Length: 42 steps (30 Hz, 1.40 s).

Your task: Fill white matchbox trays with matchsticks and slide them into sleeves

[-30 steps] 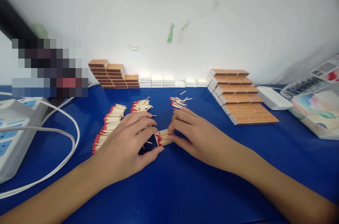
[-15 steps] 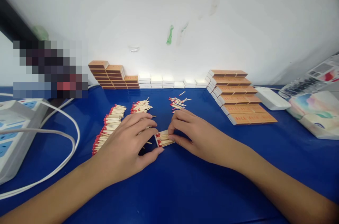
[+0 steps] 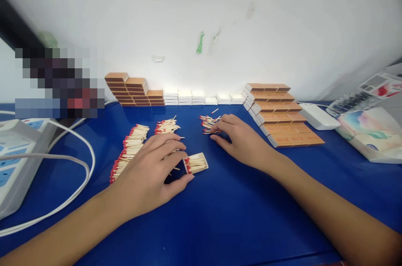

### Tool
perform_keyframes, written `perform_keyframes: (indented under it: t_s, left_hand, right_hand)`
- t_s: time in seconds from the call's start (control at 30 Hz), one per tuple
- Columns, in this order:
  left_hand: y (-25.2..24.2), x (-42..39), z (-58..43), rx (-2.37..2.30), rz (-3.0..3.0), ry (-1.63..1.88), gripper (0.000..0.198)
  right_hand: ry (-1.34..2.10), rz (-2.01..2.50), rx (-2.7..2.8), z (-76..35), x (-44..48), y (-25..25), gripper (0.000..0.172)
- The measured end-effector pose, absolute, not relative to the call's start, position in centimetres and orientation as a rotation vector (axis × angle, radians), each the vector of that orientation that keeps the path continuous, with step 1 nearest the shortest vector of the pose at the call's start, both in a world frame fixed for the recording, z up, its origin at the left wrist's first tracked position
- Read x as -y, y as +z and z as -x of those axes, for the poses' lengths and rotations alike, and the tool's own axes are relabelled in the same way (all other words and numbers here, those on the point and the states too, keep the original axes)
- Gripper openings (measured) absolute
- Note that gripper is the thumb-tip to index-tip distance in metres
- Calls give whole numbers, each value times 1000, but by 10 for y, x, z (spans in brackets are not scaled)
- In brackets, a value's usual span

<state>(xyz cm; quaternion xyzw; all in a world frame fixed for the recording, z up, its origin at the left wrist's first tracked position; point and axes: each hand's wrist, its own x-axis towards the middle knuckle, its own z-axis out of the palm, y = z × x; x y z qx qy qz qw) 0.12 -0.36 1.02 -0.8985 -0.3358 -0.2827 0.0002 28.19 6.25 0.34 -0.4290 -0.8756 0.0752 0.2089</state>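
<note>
A small white matchbox tray (image 3: 205, 165) filled with red-headed matches (image 3: 196, 163) lies on the blue table. My left hand (image 3: 160, 159) rests over the tray's left end, thumb at the near corner and index finger at the far one, steadying it between them. Some loose matches show partly under its fingers. My right hand (image 3: 234, 136) is at a small heap of matches (image 3: 207, 123) behind the tray, with thumb and fingertips slightly apart at the heap's right edge. Whether a match sits between them is hard to see.
Two larger match piles, a long row (image 3: 130, 148) and a smaller one (image 3: 166, 125), lie at left. Along the wall stand stacked brown matchboxes (image 3: 135, 92), white trays (image 3: 185, 97) and stepped matchboxes (image 3: 279, 119). A power strip (image 3: 21, 153) with cables is left; a tissue pack (image 3: 370, 136) is right.
My right hand has left the matchbox tray and moved back to the small match heap, uncovering the tray's right end. My left hand has stayed in place.
</note>
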Motion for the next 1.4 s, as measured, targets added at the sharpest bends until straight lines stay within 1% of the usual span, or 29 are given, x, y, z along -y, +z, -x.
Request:
perform_keyframes:
  t_s: [0.53, 0.93, 1.17, 1.4]
  left_hand:
    - [9, 4, -1, 1046, 2814, -894, 16]
    - [9, 3, 0, 1048, 2826, -889, 15]
    - [7, 2, 1, 1086, 2786, -860, 21]
    - [8, 1, -1, 1108, 2787, -858, 21]
  right_hand:
    - [97, 1204, 2433, -285, -70, -1, 7]
    - [135, 1163, 2497, -283, -68, 2, 15]
    - [234, 1005, 2493, -269, -48, 18, 12]
    - [144, 809, 2573, -246, -21, 23, 16]
